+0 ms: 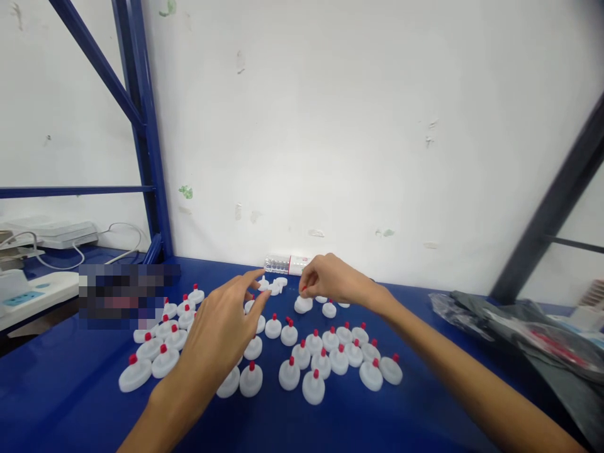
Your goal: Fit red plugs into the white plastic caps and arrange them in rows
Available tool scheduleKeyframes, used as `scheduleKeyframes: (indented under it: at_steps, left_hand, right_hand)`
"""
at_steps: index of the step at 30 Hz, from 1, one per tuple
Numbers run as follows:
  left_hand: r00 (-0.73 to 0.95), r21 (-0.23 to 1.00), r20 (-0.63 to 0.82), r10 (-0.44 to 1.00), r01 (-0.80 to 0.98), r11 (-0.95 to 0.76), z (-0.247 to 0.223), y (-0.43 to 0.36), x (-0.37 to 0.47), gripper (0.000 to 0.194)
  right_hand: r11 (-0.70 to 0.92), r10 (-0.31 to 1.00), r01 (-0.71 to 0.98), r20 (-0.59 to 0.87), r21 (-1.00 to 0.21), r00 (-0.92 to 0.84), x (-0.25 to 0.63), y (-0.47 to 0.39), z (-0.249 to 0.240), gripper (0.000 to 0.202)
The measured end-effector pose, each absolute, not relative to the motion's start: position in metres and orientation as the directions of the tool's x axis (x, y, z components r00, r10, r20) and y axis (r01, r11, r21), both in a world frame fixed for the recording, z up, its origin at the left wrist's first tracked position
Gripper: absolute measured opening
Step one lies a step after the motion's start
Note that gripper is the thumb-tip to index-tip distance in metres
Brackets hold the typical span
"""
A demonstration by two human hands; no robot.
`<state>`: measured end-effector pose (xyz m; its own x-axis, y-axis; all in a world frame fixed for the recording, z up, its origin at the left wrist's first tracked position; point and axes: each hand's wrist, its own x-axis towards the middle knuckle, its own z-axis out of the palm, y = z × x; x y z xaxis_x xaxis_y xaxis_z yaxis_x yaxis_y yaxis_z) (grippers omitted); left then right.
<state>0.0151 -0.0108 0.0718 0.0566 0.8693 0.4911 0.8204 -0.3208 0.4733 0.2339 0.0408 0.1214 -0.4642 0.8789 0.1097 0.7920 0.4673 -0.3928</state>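
My right hand (333,278) reaches in from the right, thumb and fingers pinched on the red tip of a white round nozzle cap (302,306) near the back of the table. To its left, my left hand (221,322) hovers above the table with thumb and forefinger apart and nothing between them. Just beyond those fingers lie several white caps without red tips (275,289), some tilted. Many white caps with red tips (314,387) stand upright on the blue table (274,425), in front of and between my hands. My left hand and forearm hide some of them.
Against the white wall lies a clear plastic bottle (277,263) on its side. Grey plastic bags (523,333) lie at the right edge. At the left are a white power strip (42,292), cables and a blurred patch. Blue frame posts (148,145) rise behind.
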Motion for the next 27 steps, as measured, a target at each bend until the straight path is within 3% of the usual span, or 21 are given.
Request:
scheduleKeyframes:
  at_steps: [5,9,18,27]
  left_hand:
    - [0.062,0.481,0.506,0.860,0.807,-0.341,0.071,-0.013,0.014,0.037]
    - [0.061,0.471,0.509,0.859,0.815,-0.337,0.072,-0.013,0.014,0.035]
    - [0.088,0.437,0.492,0.866,0.835,-0.334,0.072,-0.010,0.012,0.036]
    - [0.081,0.425,0.502,0.861,0.844,-0.327,0.072,-0.011,0.010,0.035]
  right_hand:
    - [0.448,0.866,0.832,-0.073,-0.327,-0.494,0.239,0.057,0.097,0.008]
    - [0.436,0.867,0.859,-0.129,-0.267,-0.481,0.240,0.061,0.090,0.016]
    - [0.459,0.883,0.870,0.197,-0.179,-0.425,0.221,0.073,0.097,0.024]
    - [0.566,0.821,0.790,0.240,-0.235,-0.518,0.192,0.117,0.069,0.012]
